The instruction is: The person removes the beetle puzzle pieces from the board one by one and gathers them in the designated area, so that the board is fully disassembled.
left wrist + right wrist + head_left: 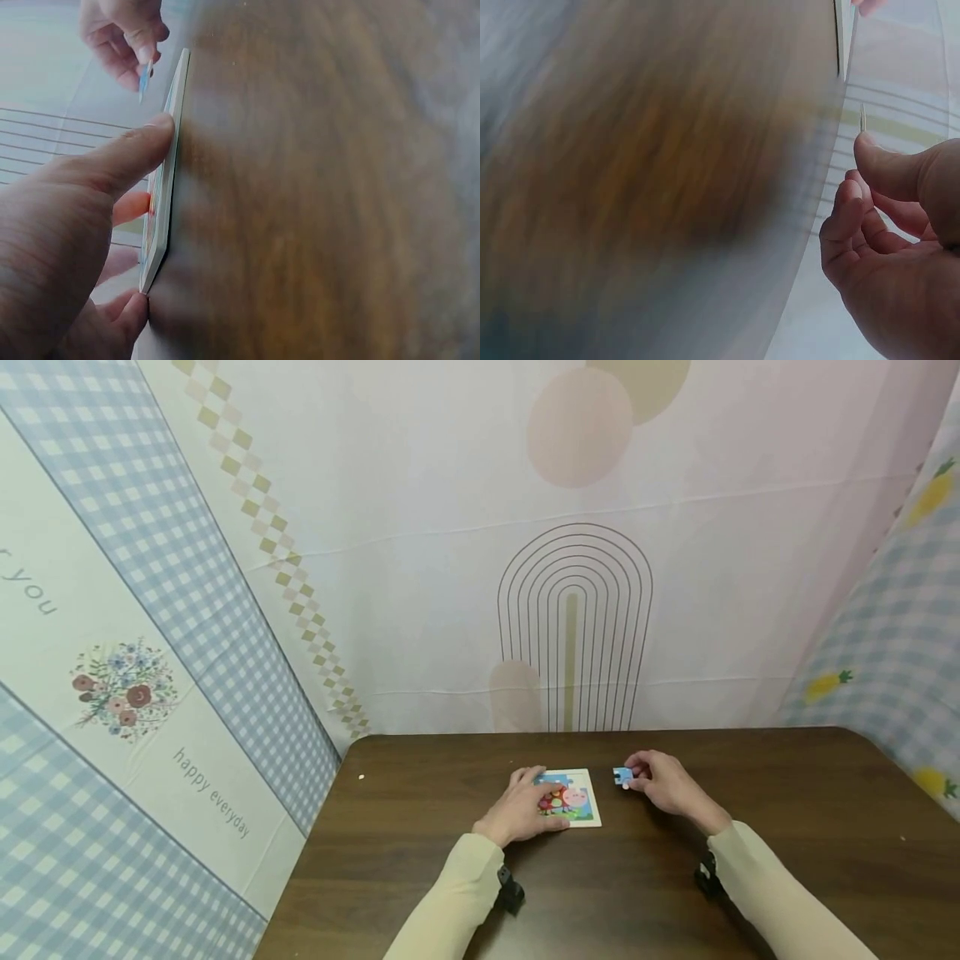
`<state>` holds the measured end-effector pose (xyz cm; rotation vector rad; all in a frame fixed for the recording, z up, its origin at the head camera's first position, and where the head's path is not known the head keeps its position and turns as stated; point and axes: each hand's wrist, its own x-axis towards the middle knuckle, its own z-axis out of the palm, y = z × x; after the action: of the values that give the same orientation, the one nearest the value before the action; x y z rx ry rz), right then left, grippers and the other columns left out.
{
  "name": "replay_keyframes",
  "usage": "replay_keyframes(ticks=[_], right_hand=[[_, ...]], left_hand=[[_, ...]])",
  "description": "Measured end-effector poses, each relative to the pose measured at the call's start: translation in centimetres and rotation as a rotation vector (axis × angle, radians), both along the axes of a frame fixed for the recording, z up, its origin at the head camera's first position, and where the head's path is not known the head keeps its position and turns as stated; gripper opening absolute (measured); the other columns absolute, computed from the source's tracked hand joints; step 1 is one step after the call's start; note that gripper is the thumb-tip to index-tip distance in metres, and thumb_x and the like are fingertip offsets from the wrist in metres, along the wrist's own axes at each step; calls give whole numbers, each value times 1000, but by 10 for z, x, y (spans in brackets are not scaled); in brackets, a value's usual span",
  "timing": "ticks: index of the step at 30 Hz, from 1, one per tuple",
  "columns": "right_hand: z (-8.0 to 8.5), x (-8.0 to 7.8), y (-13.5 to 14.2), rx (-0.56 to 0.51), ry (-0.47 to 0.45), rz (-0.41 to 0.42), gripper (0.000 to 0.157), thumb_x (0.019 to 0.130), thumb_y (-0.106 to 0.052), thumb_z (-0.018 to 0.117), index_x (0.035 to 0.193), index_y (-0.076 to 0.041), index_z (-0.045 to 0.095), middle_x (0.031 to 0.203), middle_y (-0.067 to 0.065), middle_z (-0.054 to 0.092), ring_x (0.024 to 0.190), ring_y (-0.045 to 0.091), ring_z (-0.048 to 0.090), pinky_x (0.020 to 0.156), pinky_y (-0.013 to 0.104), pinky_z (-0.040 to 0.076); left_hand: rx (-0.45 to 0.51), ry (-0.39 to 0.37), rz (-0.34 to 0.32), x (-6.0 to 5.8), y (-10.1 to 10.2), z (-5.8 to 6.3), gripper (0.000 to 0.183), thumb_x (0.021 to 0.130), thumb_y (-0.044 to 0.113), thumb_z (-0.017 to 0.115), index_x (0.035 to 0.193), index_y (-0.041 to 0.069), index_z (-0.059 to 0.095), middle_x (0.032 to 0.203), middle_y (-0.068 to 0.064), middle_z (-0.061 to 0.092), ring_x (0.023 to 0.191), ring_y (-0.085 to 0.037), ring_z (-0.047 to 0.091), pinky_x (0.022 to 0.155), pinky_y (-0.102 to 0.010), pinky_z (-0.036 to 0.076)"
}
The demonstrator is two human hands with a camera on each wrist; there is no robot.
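Observation:
In the head view a square jigsaw puzzle (595, 806) with a white frame and a cartoon pig picture lies on the table. My left hand (521, 806) rests over its left side, thumb along the near edge and one finger on the picture. The left wrist view shows the puzzle's pale edge (169, 187) beneath the thumb. To the right of the board, my right hand (663, 783) pinches a small blue puzzle piece (619, 776) between thumb and fingertips. That piece appears edge-on, thin, in the right wrist view (863, 118).
A dark brown wooden table (420, 777) stretches beneath both hands. Behind it hangs a pale printed cloth (420, 610), and a blue checked cloth (885, 693) is at the right. A tiny white bit (362, 777) lies near the table's far left corner.

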<state>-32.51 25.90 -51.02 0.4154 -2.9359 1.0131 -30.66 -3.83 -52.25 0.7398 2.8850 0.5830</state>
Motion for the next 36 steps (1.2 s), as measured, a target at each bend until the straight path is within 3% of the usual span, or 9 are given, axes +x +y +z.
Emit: replay_keyframes(ticks=[14,26,31,36], right_hand=[[-5,0,37,11,-34,-20,20,98,3,73,116,10,70,101,17,69,90,23,59,78,33,50],[-10,-4,47,8,-63,-32,22,98,3,72,119,11,69,103,17,69,90,22,59,77,32,50],[-9,-4,51,16,-66,-45,23,99,3,71,120,11,69,104,18,69,90,24,59,79,36,51],[-7,-3,59,36,-62,-55,23,99,3,71,120,11,69,104,19,68,91,25,59,80,39,52]], left_hand=[[-3,-2,-1,1,-2,2,68,96,49,83,154,20,63,172,-9,46,159,-33,40,124,-53,48],[14,13,2,-3,-1,-2,69,94,50,84,153,21,64,170,-7,48,156,-31,42,121,-50,50],[9,0,4,-3,-1,-1,70,95,52,83,154,21,63,171,-7,47,157,-30,41,122,-50,50],[40,2,-10,-11,-4,-15,70,95,55,82,154,23,64,171,-6,47,155,-30,41,118,-51,52]])
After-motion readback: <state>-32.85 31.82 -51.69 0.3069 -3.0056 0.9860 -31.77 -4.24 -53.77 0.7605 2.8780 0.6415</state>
